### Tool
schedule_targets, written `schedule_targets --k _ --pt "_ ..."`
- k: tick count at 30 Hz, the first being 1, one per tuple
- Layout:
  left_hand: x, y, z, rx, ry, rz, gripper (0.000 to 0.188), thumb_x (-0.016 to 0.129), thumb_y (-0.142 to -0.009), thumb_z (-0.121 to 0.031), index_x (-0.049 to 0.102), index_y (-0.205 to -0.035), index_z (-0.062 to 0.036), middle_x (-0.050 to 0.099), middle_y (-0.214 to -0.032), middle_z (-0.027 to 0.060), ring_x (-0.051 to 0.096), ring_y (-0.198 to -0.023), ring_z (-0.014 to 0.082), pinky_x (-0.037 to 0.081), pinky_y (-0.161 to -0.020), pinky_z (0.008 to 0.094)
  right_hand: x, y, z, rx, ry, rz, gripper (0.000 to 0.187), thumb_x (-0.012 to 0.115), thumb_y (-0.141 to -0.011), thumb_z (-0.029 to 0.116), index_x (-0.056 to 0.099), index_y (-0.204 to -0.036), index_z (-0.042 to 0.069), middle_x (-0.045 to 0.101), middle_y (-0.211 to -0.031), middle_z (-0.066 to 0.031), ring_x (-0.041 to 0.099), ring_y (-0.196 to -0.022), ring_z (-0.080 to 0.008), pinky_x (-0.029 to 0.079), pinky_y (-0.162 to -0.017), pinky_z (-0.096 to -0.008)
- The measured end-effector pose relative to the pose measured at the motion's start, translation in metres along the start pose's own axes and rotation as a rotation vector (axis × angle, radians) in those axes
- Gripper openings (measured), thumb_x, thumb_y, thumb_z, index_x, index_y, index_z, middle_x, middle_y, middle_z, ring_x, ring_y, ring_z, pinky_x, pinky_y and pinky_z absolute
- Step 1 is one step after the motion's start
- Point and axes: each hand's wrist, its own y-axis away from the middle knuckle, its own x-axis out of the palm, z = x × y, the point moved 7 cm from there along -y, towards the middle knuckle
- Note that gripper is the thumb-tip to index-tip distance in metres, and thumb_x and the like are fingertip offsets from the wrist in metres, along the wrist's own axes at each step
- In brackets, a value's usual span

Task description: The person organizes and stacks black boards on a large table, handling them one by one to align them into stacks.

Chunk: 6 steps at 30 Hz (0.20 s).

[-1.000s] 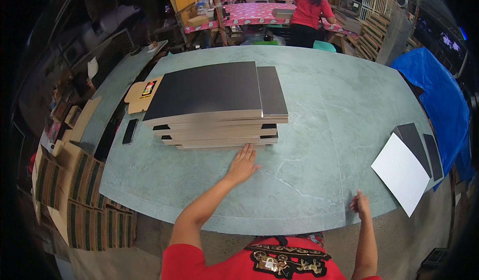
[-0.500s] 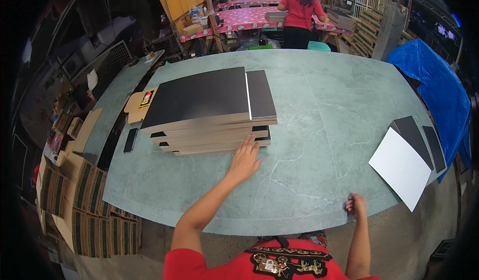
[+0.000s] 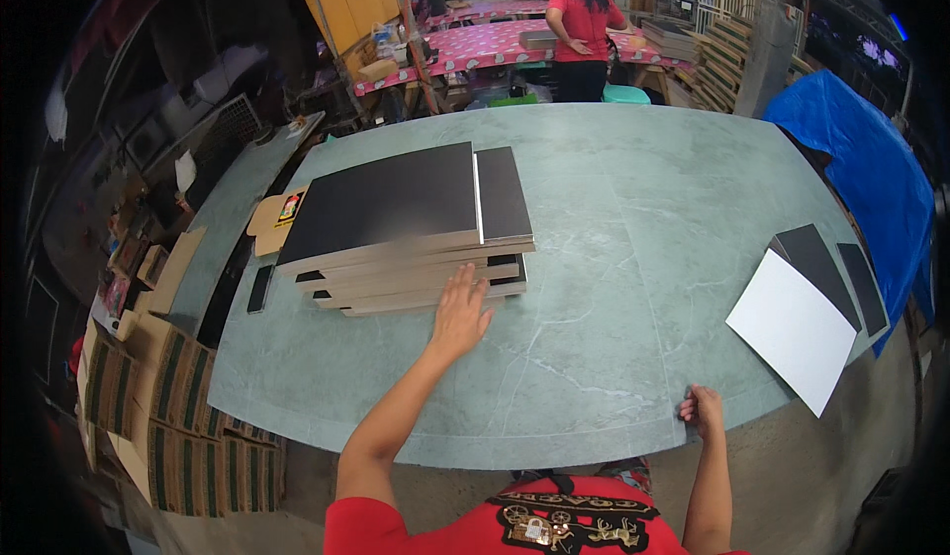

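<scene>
Left hand [image 3: 461,310] against black-topped board stack [image 3: 411,227]

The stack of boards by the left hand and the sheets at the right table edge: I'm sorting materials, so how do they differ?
The stack of boards is piled several layers high; the sheets lie nearly flat, fanned out. The stack shows a black top with tan edges; the sheets have a white one on top of black ones. The left hand touches the stack; no hand touches the sheets. Both rest on the green table.
</scene>
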Motion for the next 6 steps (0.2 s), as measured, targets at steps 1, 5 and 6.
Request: schedule_targets --k 1,5,6 --pt "-0.005 -0.003 -0.004 0.019 0.021 -0.039 0.053 0.064 -0.075 -0.019 0.044 -0.12 0.0013 0.028 -0.136 0.022 0.028 -0.126 0.0372 0.027 -0.101 0.0453 -0.001 -0.001 -0.001 -0.009 -0.007 0.005 0.025 0.048 -0.087 0.026 0.05 -0.077 0.003 0.056 -0.057 -0.0102 0.052 -0.041 -0.0173 0.04 -0.037 -0.0268" --pt "-0.021 -0.022 -0.023 0.062 0.047 -0.106 0.055 0.064 -0.075 -0.019 0.042 -0.122 0.0004 0.027 -0.137 0.0221 0.026 -0.127 0.0381 0.027 -0.102 0.0453 -0.007 -0.006 -0.008 -0.025 -0.032 0.031 0.025 0.049 -0.086 0.027 0.05 -0.077 0.004 0.056 -0.058 -0.0102 0.052 -0.042 -0.0178 0.042 -0.038 -0.0265" --pt "-0.017 -0.025 -0.022 0.038 0.054 -0.073 0.056 0.063 -0.076 -0.019 0.041 -0.124 -0.0004 0.026 -0.138 0.0213 0.024 -0.128 0.0387 0.027 -0.101 0.0454 -0.008 -0.007 -0.008 -0.026 -0.035 0.038 0.025 0.049 -0.086 0.027 0.05 -0.078 0.004 0.056 -0.058 -0.0102 0.053 -0.043 -0.018 0.042 -0.039 -0.0264"
